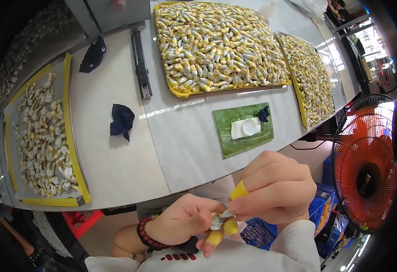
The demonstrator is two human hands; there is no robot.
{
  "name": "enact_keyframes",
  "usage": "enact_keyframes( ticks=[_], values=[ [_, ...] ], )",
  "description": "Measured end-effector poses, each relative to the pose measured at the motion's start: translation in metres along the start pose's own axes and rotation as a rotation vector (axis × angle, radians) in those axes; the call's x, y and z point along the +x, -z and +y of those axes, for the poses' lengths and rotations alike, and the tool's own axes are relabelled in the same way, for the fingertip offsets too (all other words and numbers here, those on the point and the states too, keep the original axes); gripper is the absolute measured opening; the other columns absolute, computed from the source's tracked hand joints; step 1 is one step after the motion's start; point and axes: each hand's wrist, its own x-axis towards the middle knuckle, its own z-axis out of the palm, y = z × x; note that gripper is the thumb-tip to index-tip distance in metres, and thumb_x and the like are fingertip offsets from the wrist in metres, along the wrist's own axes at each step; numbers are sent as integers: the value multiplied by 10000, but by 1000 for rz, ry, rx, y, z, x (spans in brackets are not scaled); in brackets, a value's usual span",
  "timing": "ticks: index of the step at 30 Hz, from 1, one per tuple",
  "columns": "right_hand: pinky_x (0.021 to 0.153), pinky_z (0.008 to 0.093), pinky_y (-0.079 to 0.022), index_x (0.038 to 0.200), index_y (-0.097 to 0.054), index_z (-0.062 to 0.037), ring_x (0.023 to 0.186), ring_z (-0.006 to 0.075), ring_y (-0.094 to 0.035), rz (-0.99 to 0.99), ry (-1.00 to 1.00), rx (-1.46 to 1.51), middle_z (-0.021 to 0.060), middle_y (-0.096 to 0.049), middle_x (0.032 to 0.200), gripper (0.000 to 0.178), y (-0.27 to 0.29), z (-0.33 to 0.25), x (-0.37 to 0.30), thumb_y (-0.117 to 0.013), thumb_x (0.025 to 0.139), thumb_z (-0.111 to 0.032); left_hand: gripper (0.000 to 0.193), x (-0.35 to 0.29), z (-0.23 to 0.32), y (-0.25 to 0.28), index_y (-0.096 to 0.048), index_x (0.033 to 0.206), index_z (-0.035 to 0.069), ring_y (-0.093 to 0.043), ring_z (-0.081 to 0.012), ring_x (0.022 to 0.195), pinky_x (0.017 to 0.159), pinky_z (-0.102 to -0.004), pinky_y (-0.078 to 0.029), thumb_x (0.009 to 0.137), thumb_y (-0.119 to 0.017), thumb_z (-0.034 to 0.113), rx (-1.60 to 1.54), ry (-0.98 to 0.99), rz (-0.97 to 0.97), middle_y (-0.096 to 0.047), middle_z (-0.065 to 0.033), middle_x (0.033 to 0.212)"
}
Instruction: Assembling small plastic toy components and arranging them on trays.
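Close to my body, just off the table's front edge, my left hand [180, 222] is closed around a small white figurine piece [217, 221] with dark marks on it. Above and to its right, my right hand [275, 186] pinches something thin and pale against the piece; its kind is too small to tell. Yellow finger covers [214, 238] sit on fingers of the left hand, and another yellow cover [239, 191] is on a right-hand finger. Beyond the right hand, a green board [225, 144] carries a white pad [238, 130] and a small round white dish [251, 126].
A yellow-edged tray [187, 94] of painted pieces lies at the back, a similar tray [303, 115] on its right. Another tray [82, 181] with loose pieces is at left. Dark cloths [122, 121] and a long black bar [141, 68] lie between. An orange fan [366, 163] stands right.
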Motion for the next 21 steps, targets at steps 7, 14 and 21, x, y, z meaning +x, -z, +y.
enact_keyframes(
  ticks=[7,14,21],
  values=[
    [600,289,-465,862,-655,15,670,206,-550,-38,-5,39,80,-590,761,175,-1,2,-3,-667,696,-38,615,2,8,-9,-494,1055,-49,-552,-59,535,466,-146,-398,866,-423,532,-58,7,19,-608,-70,864],
    [572,283,-472,805,-653,15,666,209,-558,-47,41,-6,86,-597,767,134,-2,2,-5,-638,677,-24,545,4,0,-4,-492,1041,-34,-533,-53,518,457,-143,-395,889,-417,484,-157,45,-54,-596,-85,927],
    [538,251,-477,792,-660,-3,672,188,-565,-50,72,-115,63,-588,755,152,1,-1,-9,-589,677,-71,509,6,9,-10,-538,961,-28,-526,-32,516,458,-138,-392,901,-412,461,-133,3,-58,-586,-40,790]
  ],
)
